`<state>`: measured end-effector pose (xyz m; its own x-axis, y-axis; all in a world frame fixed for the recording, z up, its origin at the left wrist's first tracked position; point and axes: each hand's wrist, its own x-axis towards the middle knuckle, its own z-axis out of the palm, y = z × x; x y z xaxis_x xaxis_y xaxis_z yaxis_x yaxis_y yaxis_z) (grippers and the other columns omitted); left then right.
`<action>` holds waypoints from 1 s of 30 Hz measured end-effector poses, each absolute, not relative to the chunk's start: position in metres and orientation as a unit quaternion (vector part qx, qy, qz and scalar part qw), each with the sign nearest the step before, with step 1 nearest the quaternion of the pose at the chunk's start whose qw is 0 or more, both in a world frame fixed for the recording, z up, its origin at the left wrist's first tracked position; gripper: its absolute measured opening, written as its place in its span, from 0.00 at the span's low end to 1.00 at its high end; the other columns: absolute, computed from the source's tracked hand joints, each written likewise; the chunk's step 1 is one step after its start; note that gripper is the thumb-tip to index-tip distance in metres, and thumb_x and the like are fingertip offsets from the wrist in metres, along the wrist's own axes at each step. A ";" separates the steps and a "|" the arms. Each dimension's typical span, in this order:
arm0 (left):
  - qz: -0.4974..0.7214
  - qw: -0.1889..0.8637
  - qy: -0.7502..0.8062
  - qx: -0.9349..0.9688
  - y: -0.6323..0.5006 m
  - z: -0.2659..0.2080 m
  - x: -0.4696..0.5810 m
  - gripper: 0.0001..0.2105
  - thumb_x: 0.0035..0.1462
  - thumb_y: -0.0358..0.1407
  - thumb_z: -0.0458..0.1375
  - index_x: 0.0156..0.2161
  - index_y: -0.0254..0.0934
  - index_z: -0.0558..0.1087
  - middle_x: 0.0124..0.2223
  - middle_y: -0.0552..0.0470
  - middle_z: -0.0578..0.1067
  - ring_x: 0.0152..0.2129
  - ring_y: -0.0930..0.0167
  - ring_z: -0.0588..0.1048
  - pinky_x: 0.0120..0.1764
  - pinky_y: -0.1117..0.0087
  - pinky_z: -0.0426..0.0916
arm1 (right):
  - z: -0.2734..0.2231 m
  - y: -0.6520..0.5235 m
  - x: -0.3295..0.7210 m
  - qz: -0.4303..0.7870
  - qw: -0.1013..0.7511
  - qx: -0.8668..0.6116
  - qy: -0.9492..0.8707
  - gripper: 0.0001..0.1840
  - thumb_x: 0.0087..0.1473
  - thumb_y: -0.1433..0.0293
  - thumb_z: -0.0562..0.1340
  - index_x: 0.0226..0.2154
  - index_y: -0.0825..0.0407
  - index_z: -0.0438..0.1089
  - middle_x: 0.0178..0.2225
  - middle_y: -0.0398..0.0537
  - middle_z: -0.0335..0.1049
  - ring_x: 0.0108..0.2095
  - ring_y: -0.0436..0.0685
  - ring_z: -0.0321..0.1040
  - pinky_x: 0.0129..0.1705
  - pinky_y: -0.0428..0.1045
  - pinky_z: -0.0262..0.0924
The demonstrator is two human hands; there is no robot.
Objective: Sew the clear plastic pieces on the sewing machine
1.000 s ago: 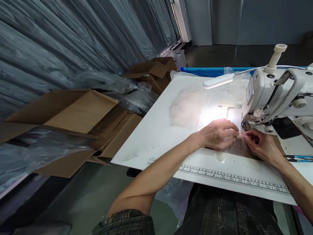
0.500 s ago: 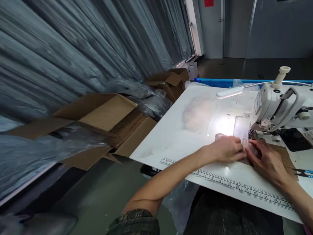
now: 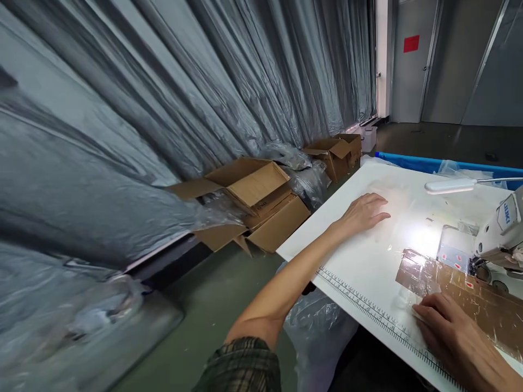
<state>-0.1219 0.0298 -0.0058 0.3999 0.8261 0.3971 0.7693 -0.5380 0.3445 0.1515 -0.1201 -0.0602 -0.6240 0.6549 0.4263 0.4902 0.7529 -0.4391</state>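
Note:
My left hand (image 3: 365, 211) reaches over the left part of the white table, fingers stretched out and apart, holding nothing. Just beyond its fingertips lies a faint, see-through pile of clear plastic (image 3: 392, 188). Near the front edge, my right hand (image 3: 455, 329) is closed, thumb and fingers pressed together on a thin clear plastic piece (image 3: 414, 299). A flat brown strip (image 3: 486, 302) with shiny clear film over it lies beside that hand. Its right end runs out of view. The sewing machine head (image 3: 500, 228) stands behind the strip, its needle area partly cut by shadow.
A printed ruler (image 3: 368, 311) runs along the front edge of the white table (image 3: 347, 267). A white lamp (image 3: 449, 187) hangs over it. Open cardboard boxes (image 3: 261, 190) and plastic bags stand left on the floor, by a grey curtain (image 3: 204, 92).
My left hand has left the machine and moved left across the table, opening. My right hand has drawn back toward the front edge. The view has swung left, and more of the brown strip shows.

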 end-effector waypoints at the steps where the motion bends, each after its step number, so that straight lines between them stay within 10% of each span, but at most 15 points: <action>1: 0.273 0.089 0.490 0.823 0.039 -0.006 -0.121 0.15 0.56 0.38 0.66 0.47 0.37 0.75 0.50 0.46 0.76 0.50 0.62 0.73 0.54 0.60 0.67 | -0.058 -0.120 0.149 0.177 0.295 -0.340 -0.875 0.14 0.64 0.69 0.53 0.42 0.49 0.75 0.37 0.52 0.73 0.35 0.55 0.72 0.35 0.49 0.71; 6: 0.318 0.186 0.497 0.786 0.063 -0.012 -0.116 0.03 0.48 0.31 0.67 0.27 0.38 0.77 0.32 0.55 0.76 0.33 0.69 0.75 0.47 0.65 0.67 | -0.040 -0.113 0.150 0.316 0.336 -0.449 -0.765 0.16 0.60 0.57 0.59 0.39 0.47 0.78 0.37 0.50 0.78 0.35 0.56 0.75 0.38 0.49 0.72; 12: 0.486 0.241 0.491 0.682 0.060 -0.008 -0.135 0.15 0.64 0.45 0.53 0.38 0.36 0.75 0.39 0.50 0.78 0.35 0.73 0.75 0.40 0.73 0.68 | -0.023 -0.090 0.133 0.295 0.493 -0.601 -0.556 0.23 0.50 0.47 0.65 0.36 0.47 0.80 0.39 0.49 0.79 0.38 0.60 0.75 0.40 0.53 0.70; 18: 0.657 0.359 0.424 0.510 0.026 0.017 -0.154 0.25 0.44 0.58 0.67 0.32 0.35 0.74 0.34 0.51 0.79 0.26 0.77 0.71 0.30 0.77 0.64 | -0.017 -0.016 0.064 0.159 0.622 -0.540 -0.545 0.27 0.57 0.47 0.56 0.35 0.50 0.79 0.39 0.53 0.76 0.41 0.60 0.70 0.44 0.57 0.66; 25: 0.590 0.254 0.465 0.609 -0.022 0.024 -0.152 0.20 0.52 0.53 0.64 0.31 0.34 0.75 0.33 0.49 0.81 0.28 0.74 0.75 0.32 0.74 0.68 | -0.047 0.006 0.046 0.178 0.473 -0.471 -0.723 0.28 0.57 0.51 0.56 0.49 0.54 0.74 0.52 0.64 0.69 0.55 0.69 0.64 0.52 0.67 0.63; 30: 0.496 0.281 0.452 0.686 -0.048 0.003 -0.111 0.13 0.60 0.44 0.60 0.34 0.35 0.77 0.33 0.50 0.81 0.29 0.73 0.77 0.32 0.73 0.70 | -0.049 -0.039 0.098 0.227 0.448 -0.480 -0.719 0.23 0.60 0.56 0.54 0.47 0.53 0.74 0.47 0.58 0.70 0.43 0.60 0.72 0.38 0.56 0.72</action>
